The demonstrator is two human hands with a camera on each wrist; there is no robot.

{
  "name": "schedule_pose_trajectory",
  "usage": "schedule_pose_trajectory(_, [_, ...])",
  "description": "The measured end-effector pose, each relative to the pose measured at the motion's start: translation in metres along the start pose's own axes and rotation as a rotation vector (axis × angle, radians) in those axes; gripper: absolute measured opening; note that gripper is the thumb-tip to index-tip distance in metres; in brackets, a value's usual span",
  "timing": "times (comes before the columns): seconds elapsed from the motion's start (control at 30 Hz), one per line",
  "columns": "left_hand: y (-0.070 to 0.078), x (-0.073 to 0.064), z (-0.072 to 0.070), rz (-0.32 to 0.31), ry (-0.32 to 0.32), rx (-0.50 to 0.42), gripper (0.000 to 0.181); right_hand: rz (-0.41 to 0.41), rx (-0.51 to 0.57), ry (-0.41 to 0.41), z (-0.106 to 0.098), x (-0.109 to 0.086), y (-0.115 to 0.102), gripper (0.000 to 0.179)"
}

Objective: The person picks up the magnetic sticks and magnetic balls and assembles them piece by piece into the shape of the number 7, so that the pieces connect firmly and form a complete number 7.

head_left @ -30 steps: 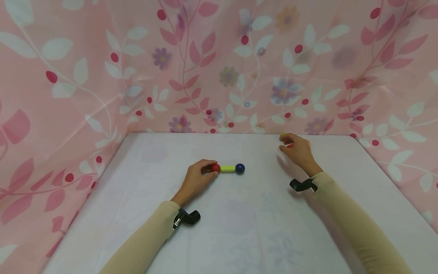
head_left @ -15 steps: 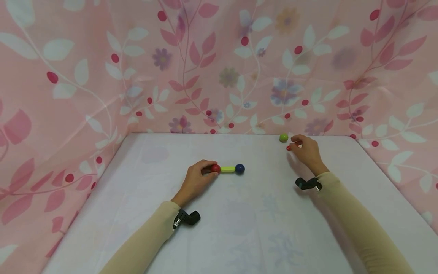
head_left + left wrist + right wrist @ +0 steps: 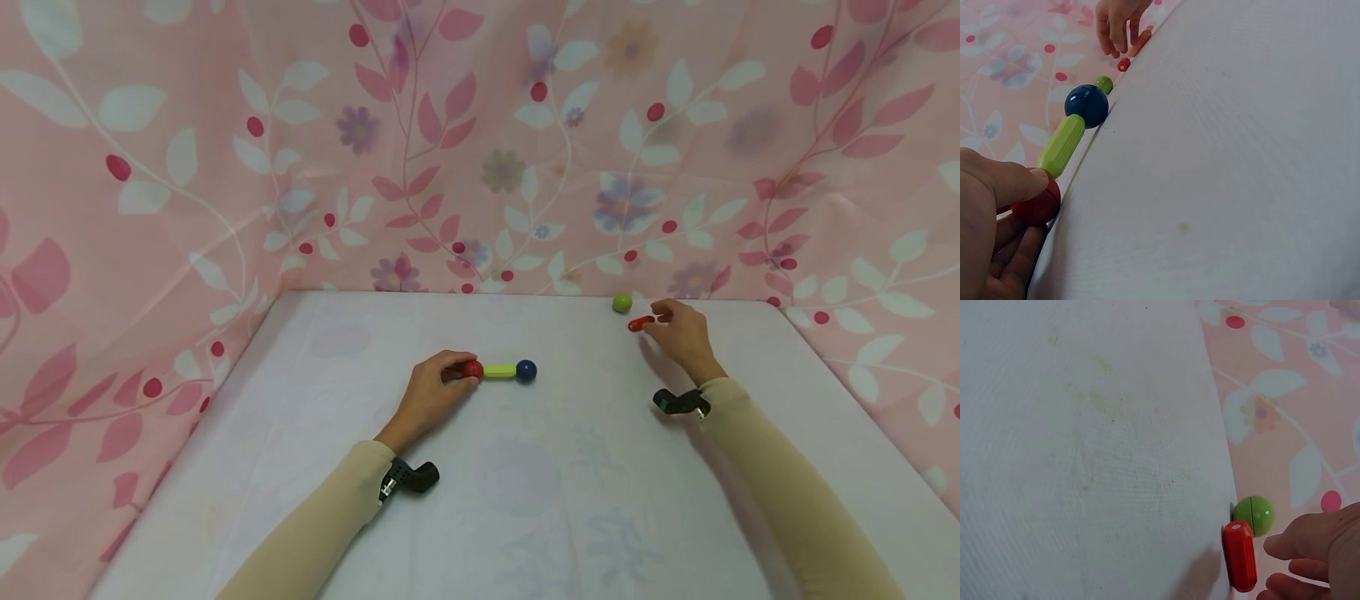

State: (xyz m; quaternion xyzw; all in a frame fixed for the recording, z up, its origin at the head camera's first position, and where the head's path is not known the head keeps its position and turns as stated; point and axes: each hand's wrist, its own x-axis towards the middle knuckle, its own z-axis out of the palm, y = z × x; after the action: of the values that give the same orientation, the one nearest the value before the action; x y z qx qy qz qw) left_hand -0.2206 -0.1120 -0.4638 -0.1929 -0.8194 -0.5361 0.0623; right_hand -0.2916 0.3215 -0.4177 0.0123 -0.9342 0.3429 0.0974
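Note:
My left hand (image 3: 433,392) grips a red ball (image 3: 1040,203) between thumb and fingers. A yellow-green rod (image 3: 499,371) joins that ball to a dark blue ball (image 3: 527,371). In the head view this three-part piece lies level across the white table. At the table's far right my right hand (image 3: 681,335) hovers beside a red rod (image 3: 1240,556), its thumb and fingers apart from it in the right wrist view. Just beyond the red rod sits a green ball (image 3: 1254,515). An orange rod (image 3: 1141,42) shows below the right hand in the left wrist view.
The white tabletop (image 3: 517,500) reaches back to a pink floral curtain (image 3: 495,150), which also hangs along both sides. The green ball lies close to the table's back edge. Each wrist wears a black camera (image 3: 416,477).
My right hand has drawn back to the right, uncovering the green ball and then more of the red rod. The left hand stays on the red ball.

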Motion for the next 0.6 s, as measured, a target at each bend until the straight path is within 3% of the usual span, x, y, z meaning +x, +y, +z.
schedule_pose_trajectory(0.2, [-0.001,0.000,0.000,0.004,0.002,-0.006,0.036,0.060,0.008,-0.039,0.004,0.003,0.005,0.047])
schedule_pose_trajectory(0.6, [0.000,-0.001,0.000,-0.007,0.001,0.004,0.037,0.010,-0.079,0.012,0.020,0.003,0.005,0.044])
